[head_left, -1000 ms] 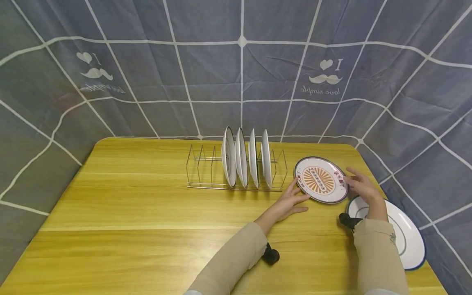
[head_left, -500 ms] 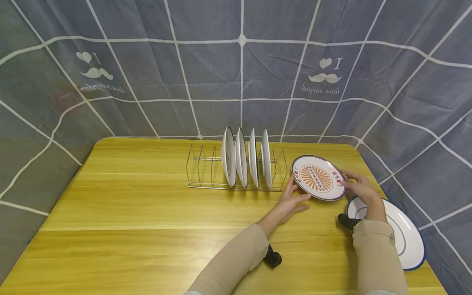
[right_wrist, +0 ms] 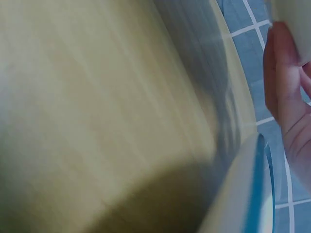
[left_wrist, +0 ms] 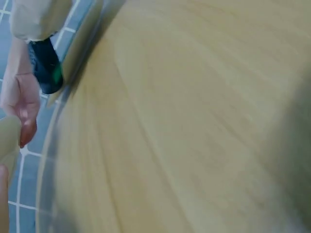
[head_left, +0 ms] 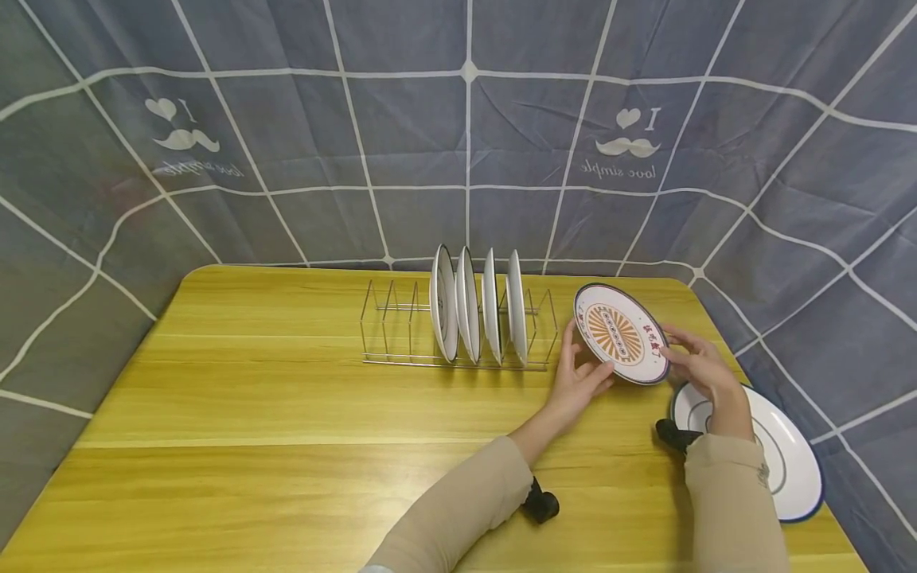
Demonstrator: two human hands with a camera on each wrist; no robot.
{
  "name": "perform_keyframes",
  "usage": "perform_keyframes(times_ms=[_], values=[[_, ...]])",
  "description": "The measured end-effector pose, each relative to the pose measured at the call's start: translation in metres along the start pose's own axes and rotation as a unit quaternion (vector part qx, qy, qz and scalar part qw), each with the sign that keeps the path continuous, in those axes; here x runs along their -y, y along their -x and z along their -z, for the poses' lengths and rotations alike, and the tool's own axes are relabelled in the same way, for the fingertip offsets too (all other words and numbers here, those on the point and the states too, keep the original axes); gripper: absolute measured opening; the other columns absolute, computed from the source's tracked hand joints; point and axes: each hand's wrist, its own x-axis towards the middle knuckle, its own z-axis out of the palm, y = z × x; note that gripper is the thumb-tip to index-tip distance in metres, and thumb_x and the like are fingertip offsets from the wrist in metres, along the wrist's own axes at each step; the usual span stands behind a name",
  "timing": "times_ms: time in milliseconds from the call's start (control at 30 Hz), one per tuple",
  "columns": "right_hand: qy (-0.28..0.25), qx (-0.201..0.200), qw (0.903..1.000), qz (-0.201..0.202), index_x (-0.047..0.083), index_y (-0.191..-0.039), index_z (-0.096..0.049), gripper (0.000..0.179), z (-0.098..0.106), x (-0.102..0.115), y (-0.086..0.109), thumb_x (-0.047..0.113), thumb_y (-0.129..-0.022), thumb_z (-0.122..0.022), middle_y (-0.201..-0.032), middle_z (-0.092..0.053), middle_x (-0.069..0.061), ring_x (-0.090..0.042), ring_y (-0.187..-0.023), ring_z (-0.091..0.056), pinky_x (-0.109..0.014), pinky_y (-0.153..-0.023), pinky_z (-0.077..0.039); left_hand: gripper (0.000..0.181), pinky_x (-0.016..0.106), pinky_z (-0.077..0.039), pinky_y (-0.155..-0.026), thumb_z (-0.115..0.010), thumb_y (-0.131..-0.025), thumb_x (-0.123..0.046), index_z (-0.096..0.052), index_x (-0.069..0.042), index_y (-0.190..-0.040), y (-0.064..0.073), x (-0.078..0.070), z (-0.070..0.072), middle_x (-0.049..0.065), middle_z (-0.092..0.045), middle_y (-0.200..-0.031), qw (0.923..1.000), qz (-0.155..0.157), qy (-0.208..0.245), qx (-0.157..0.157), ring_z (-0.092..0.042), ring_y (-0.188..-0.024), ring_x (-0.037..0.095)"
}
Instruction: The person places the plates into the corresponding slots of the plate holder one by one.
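Since the earlier frames, the patterned plate (head_left: 621,334) had tipped more steeply, its far left side rising, and the left hand (head_left: 575,388) had shifted slightly towards the right hand (head_left: 705,368), which had stayed nearly in place. Beyond the right end of the wire rack (head_left: 401,364), the patterned plate was held tilted between the two hands, its orange-rayed face with red lettering turned upwards; whether its lower rim touched the wooden table (head_left: 251,430) could not be told. On the side nearer the rack, the left hand gripped the rim, thumb at the near edge and fingers along the left edge; on the side farther from the rack, the right hand pinched the opposite rim, thumb on the face. Four plates (head_left: 469,310) stood on edge side by side within the rack, slightly right of its middle. Well to the right of the rack and nearer the wearer, a large blue-rimmed plate (head_left: 795,461) lay on the table, partly covered by the right hand and the beige right sleeve (head_left: 734,501); the left sleeve (head_left: 458,509) extended in front of the rack; behind the rack hung a grey curtain (head_left: 401,143) with a white grid.
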Motion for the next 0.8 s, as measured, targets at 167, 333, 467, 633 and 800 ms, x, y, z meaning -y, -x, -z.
perform_keyframes(times_ms=[167, 333, 467, 633, 800], values=[[-0.016, -0.004, 0.9998, -0.006, 0.023, -0.128, -0.049, 0.047, -0.003, 0.003, 0.004, 0.010, -0.085, -0.063, -0.106, -0.043, 0.005, -0.001, -0.080, -0.056, -0.015, -0.070, -0.051, 0.085, 0.043, -0.049, -0.088, -0.059, -0.083, 0.008, -0.022, -0.040, -0.143, 0.001, -0.007, -0.006, 0.006, -0.028, -0.127, 0.9995, -0.028, 0.008, 0.013, -0.056, -0.095, 0.013], [-0.048, 0.011, 0.9986, 0.022, 0.024, -0.122, -0.055, 0.042, -0.010, 0.008, 0.006, 0.003, -0.086, -0.060, -0.105, -0.047, 0.006, -0.003, -0.081, -0.057, -0.016, -0.069, -0.052, 0.089, 0.044, -0.049, -0.087, -0.058, -0.081, 0.012, -0.022, -0.041, -0.143, 0.003, -0.016, -0.008, 0.004, -0.035, -0.125, 0.9983, -0.050, 0.007, 0.029, -0.056, -0.096, 0.017], [-0.063, 0.027, 0.9965, 0.049, 0.024, -0.119, -0.056, 0.040, -0.017, 0.014, 0.008, -0.002, -0.088, -0.055, -0.104, -0.050, 0.007, -0.003, -0.081, -0.058, -0.016, -0.070, -0.052, 0.093, 0.040, -0.052, -0.082, -0.059, -0.080, 0.014, -0.019, -0.040, -0.144, 0.005, -0.024, -0.010, 0.007, -0.038, -0.129, 0.9971, -0.064, -0.003, 0.041, -0.054, -0.104, 0.023], [-0.095, 0.025, 0.9935, 0.058, 0.023, -0.117, -0.056, 0.040, -0.027, 0.022, 0.011, -0.005, -0.088, -0.055, -0.103, -0.053, 0.006, -0.004, -0.082, -0.058, -0.016, -0.071, -0.051, 0.093, 0.032, -0.055, -0.075, -0.061, -0.078, 0.014, -0.018, -0.035, -0.145, 0.009, -0.038, -0.009, 0.008, -0.040, -0.120, 0.9943, -0.093, -0.033, 0.040, -0.052, -0.101, 0.020], [-0.091, 0.033, 0.9923, 0.078, 0.020, -0.121, -0.053, 0.041, -0.038, 0.030, 0.010, -0.005, -0.088, -0.054, -0.105, -0.051, 0.003, -0.004, -0.083, -0.058, -0.015, -0.074, -0.051, 0.091, 0.033, -0.055, -0.073, -0.061, -0.078, 0.013, -0.018, -0.030, -0.146, 0.014, -0.053, -0.005, 0.010, -0.041, -0.114, 0.9902, -0.124, -0.051, 0.040, -0.051, -0.097, 0.020]])
